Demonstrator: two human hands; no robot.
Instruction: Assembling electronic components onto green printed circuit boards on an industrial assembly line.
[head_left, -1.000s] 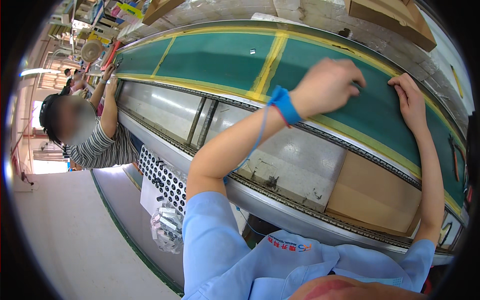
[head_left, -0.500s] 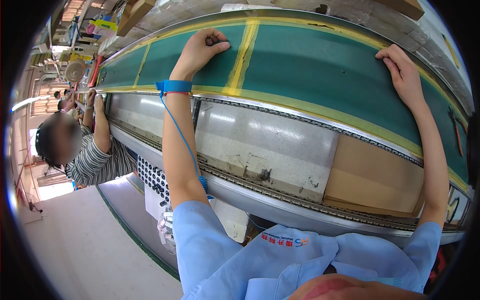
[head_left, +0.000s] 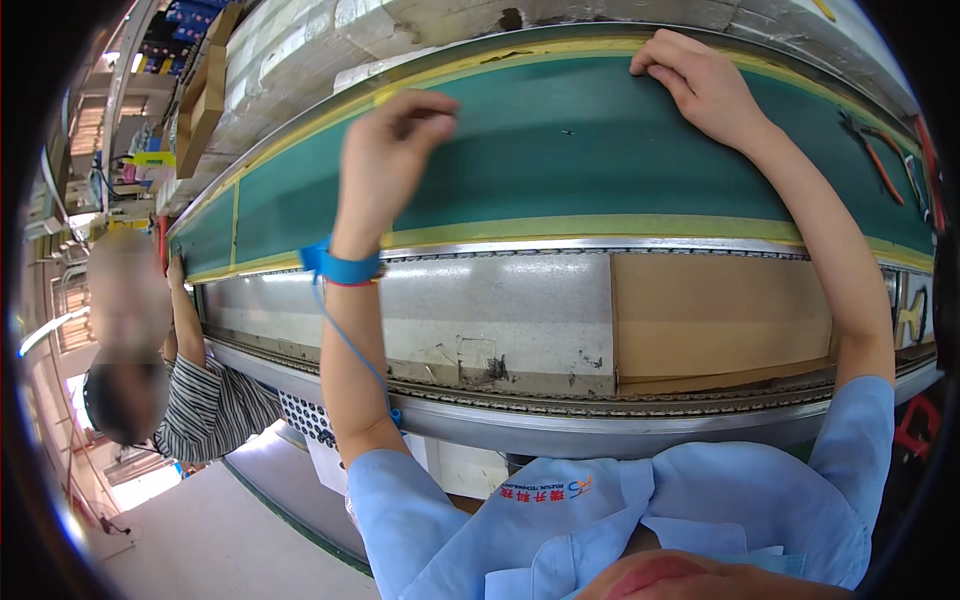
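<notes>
My left hand (head_left: 395,150) is over the green work mat (head_left: 500,185), in front of a yellow tape strip. Its fingers are curled toward the thumb and blurred; anything between them is hidden. A blue wrist strap (head_left: 345,267) with a thin cord circles that wrist. Near the mat's far taped edge is my right hand (head_left: 700,85), fingers bent and tips drawn together, the hand's back toward me. Whatever it may hold is too small to make out. Between the hands, a tiny dark piece (head_left: 568,132) lies on the mat.
Orange-handled pliers (head_left: 878,160) lie at the mat's right end, beside another hand tool (head_left: 912,183). A chain track (head_left: 560,402) runs along the near side, beside a cardboard sheet (head_left: 720,320). A co-worker in a striped shirt (head_left: 220,405) reaches in at left.
The view has turned, so the bench lies more level. My left hand has moved rightward along the mat onto the tape strip. My right hand sits closer to the far edge.
</notes>
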